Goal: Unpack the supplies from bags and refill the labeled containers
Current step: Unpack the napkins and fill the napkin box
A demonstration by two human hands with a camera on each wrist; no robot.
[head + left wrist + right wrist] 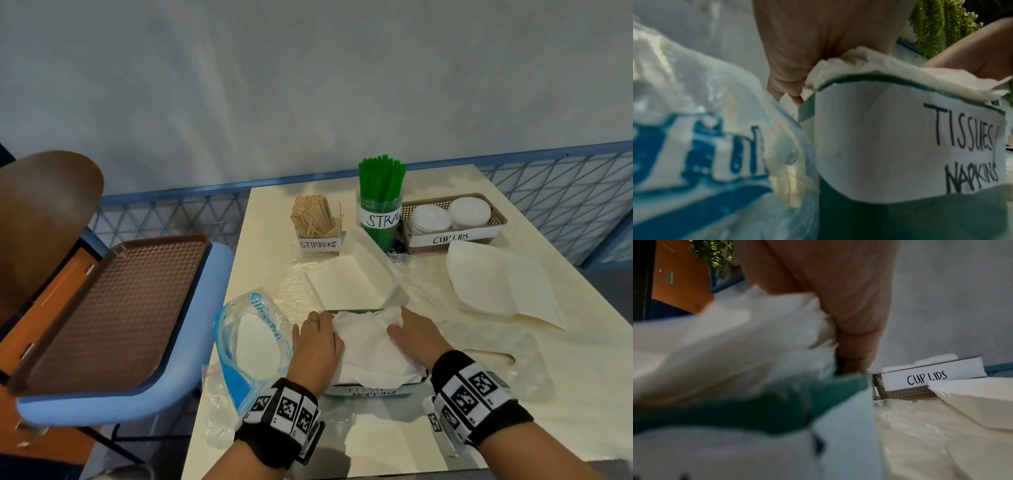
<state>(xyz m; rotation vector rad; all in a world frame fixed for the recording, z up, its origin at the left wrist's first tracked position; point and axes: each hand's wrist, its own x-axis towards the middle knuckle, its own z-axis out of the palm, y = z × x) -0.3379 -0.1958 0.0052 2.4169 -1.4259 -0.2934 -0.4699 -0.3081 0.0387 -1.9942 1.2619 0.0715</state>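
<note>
Both hands lie on a heap of white tissues (370, 346) piled in a green container (910, 216) labelled "TISSUES / NAPKINS", which stands at the near edge of the tabletop (555, 425). The left hand (317, 347) rests on the heap's left side, its grip spread with fingers flat on the paper; in the left wrist view its fingertips (786, 91) reach down at the container's left corner. The right hand (416, 337) lies on the right side, and the right wrist view shows its fingers curled into a fold of tissue at the rim.

A clear bag with blue print (253, 339) touches the container's left wall, its mouth open. Just behind the container lies a flat stack of napkins (346, 274) on crumpled clear plastic, and a second white stack (496, 284) lies to the right. Along the far edge stand the stirrers box (317, 226), the green straws cup (381, 205) and the cup lids basket (452, 219). Left of the tabletop, a brown tray (113, 308) rests on a blue chair (212, 308).
</note>
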